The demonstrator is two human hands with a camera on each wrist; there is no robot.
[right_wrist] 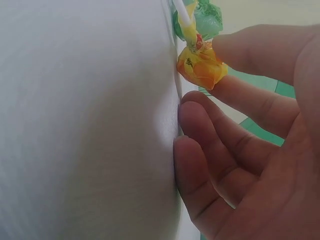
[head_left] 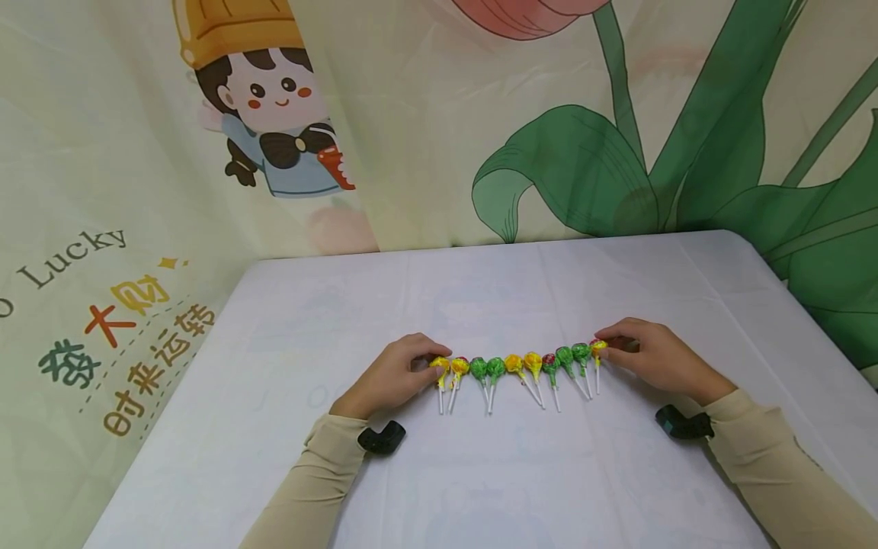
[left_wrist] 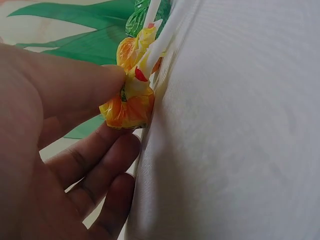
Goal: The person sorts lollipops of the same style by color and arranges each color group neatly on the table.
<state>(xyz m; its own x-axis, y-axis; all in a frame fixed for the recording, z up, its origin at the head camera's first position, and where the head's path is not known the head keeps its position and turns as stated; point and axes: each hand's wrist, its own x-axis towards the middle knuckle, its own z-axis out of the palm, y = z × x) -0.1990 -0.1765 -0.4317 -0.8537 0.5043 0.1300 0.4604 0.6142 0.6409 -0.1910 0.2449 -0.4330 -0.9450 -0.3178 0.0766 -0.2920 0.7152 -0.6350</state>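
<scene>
The lollipop row [head_left: 533, 362] lies on the white table cover [head_left: 507, 488]: ten wrapped heads side by side, sticks toward me. From the left end of the row, the main wrapper colours run yellow, yellow, green, green, yellow, yellow, red-and-green, green, green, yellow. In the row, the third and fourth sticks converge at their tips.

My left hand [head_left: 394, 375] is at the left end of the row. Thumb and forefinger are narrowed on the first lollipop [left_wrist: 127, 110], pinching its head. My right hand [head_left: 660, 358] is at the right end of the row. Its thumb and forefinger likewise pinch the head of the tenth lollipop [right_wrist: 202, 67]. On both hands, the remaining fingers are bent next to the cover; contact with the cloth cannot be confirmed.

One black wrist unit [head_left: 382, 438] sits on the near left side of the row, a second black unit [head_left: 684, 422] on the near right. Beyond the row hangs a printed backdrop [head_left: 411, 114].
</scene>
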